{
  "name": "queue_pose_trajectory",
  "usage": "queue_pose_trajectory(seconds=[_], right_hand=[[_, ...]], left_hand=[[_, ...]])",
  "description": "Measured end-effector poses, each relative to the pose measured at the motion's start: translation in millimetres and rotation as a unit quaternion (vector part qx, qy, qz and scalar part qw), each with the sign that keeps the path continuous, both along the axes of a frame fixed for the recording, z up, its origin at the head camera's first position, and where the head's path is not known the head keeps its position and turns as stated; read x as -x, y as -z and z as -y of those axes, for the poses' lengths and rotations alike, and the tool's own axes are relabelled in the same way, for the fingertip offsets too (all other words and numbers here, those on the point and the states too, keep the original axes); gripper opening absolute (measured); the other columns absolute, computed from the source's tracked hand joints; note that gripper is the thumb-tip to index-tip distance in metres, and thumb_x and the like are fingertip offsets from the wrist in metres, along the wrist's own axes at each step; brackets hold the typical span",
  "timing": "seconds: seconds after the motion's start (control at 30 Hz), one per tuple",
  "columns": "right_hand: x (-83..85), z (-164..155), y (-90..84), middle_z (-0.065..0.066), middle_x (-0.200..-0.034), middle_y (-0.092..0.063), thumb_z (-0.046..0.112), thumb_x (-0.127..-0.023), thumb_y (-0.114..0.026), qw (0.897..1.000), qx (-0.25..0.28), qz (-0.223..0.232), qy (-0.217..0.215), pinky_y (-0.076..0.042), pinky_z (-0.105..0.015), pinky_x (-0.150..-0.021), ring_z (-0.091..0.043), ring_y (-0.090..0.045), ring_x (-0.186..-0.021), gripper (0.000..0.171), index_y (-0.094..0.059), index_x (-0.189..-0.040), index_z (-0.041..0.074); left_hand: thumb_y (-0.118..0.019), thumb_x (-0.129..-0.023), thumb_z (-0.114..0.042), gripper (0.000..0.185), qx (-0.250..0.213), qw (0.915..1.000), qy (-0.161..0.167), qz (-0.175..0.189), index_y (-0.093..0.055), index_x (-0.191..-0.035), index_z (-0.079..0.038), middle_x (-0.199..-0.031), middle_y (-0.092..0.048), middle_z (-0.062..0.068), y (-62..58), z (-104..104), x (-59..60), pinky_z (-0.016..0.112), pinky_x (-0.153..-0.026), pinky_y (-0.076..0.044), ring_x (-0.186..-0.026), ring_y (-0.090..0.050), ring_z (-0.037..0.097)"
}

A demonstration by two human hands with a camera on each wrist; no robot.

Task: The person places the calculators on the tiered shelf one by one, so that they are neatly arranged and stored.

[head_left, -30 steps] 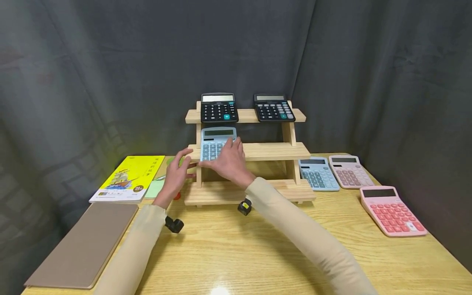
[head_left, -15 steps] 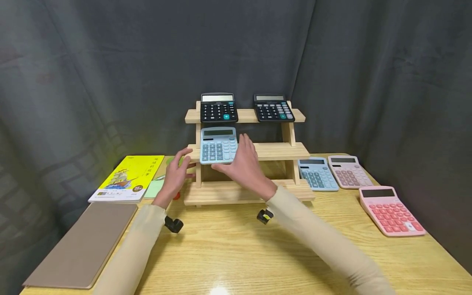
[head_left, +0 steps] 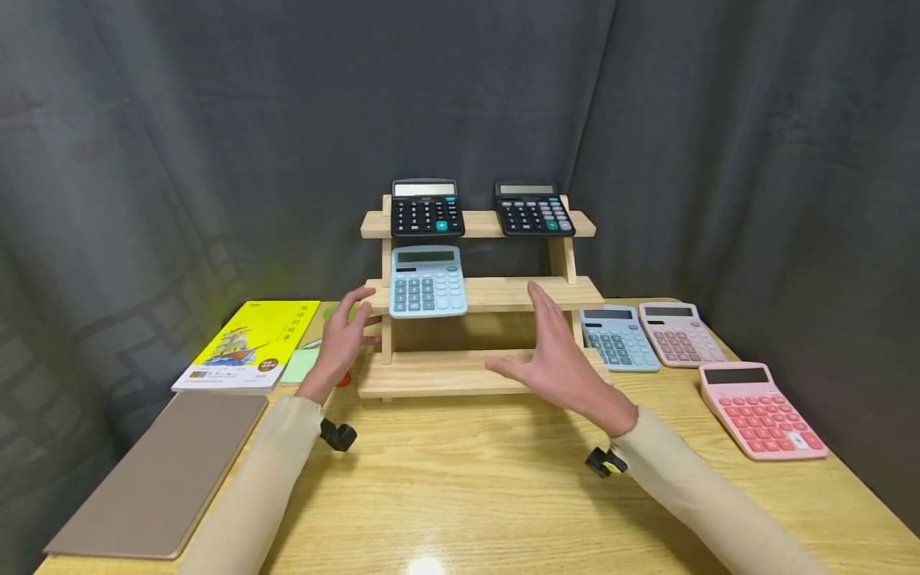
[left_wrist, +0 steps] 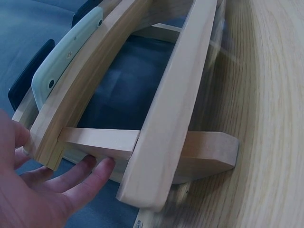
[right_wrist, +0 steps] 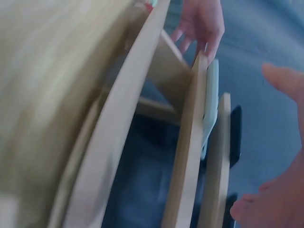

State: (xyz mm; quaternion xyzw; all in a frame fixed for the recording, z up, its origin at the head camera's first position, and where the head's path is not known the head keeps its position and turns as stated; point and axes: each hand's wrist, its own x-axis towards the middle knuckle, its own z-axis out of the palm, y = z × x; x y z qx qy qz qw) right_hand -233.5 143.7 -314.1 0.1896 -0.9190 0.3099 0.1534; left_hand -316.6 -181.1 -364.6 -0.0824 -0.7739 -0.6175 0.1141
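A three-tier wooden rack [head_left: 503, 294] stands at the back of the table. A light blue calculator [head_left: 427, 282] leans on its middle shelf, and two black calculators [head_left: 426, 209] [head_left: 533, 211] sit on the top shelf. My left hand [head_left: 346, 335] touches the rack's left end with straight fingers [left_wrist: 90, 178] against the side post. My right hand [head_left: 557, 359] hovers open and empty in front of the rack's right half, apart from the blue calculator. In the right wrist view the rack [right_wrist: 190, 156] is blurred, with the blue calculator's edge [right_wrist: 210, 102] showing.
On the table right of the rack lie a second blue calculator [head_left: 618, 338], a pale pink one [head_left: 681, 333] and a brighter pink one [head_left: 760, 408]. At left lie a yellow book [head_left: 247, 347], a green note [head_left: 302, 367] and a brown folder [head_left: 165, 471]. Dark curtains hang behind.
My right hand let go of the blue calculator on the middle shelf and drew back to the right and toward me. The left hand stayed at the rack's left end.
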Motion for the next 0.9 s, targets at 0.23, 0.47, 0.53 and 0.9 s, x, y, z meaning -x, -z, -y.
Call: queue_pose_trajectory(seconds=[0.23, 0.47, 0.53, 0.9], right_hand=[[-20.6, -49, 14.7, -0.019, -0.167, -0.006, 0.053, -0.079, -0.083, 1.000, -0.014, 0.027, 0.003, -0.022, -0.074, -0.111, -0.044, -0.011, -0.150, 0.125, 0.002, -0.163, 0.015], [-42.6, -97, 21.0, -0.020, -0.167, -0.004, 0.049, -0.078, -0.086, 0.998, -0.030, 0.056, 0.008, -0.025, -0.078, -0.105, -0.049, -0.013, -0.148, 0.127, 0.005, -0.163, 0.020], [-47.5, -114, 22.8, -0.022, -0.166, -0.004, 0.047, -0.078, -0.087, 0.997, -0.038, 0.060, 0.019, -0.026, -0.080, -0.102, -0.052, -0.014, -0.147, 0.128, 0.005, -0.163, 0.019], [-57.3, -209, 45.3, -0.033, -0.162, 0.001, 0.030, -0.081, -0.086, 0.992, -0.023, 0.105, 0.067, -0.025, -0.083, -0.096, -0.067, -0.016, -0.137, 0.125, 0.007, -0.162, 0.010]], left_hand=[[-0.044, -0.110, -0.027, 0.043, -0.015, 0.9999, 0.006, -0.001, -0.044, -0.149, -0.011, -0.162, -0.028, 0.009, 2.0, 1, 1.2, 0.060, -0.091, -0.053, -0.125, -0.056, 0.045], [-0.044, -0.110, -0.027, 0.043, -0.020, 0.9997, 0.011, -0.001, -0.044, -0.150, -0.011, -0.164, -0.026, 0.007, 2.2, -1, 0.7, 0.062, -0.093, -0.052, -0.125, -0.057, 0.043], [-0.045, -0.110, -0.027, 0.043, -0.027, 0.9995, 0.017, -0.005, -0.044, -0.150, -0.010, -0.163, -0.026, 0.007, 1.9, 0, 1.1, 0.062, -0.092, -0.052, -0.125, -0.056, 0.044], [-0.041, -0.110, -0.016, 0.042, -0.042, 0.9984, 0.036, 0.010, -0.041, -0.150, 0.000, -0.163, -0.025, 0.015, -18.1, -1, -13.9, 0.062, -0.092, -0.052, -0.126, -0.054, 0.048]])
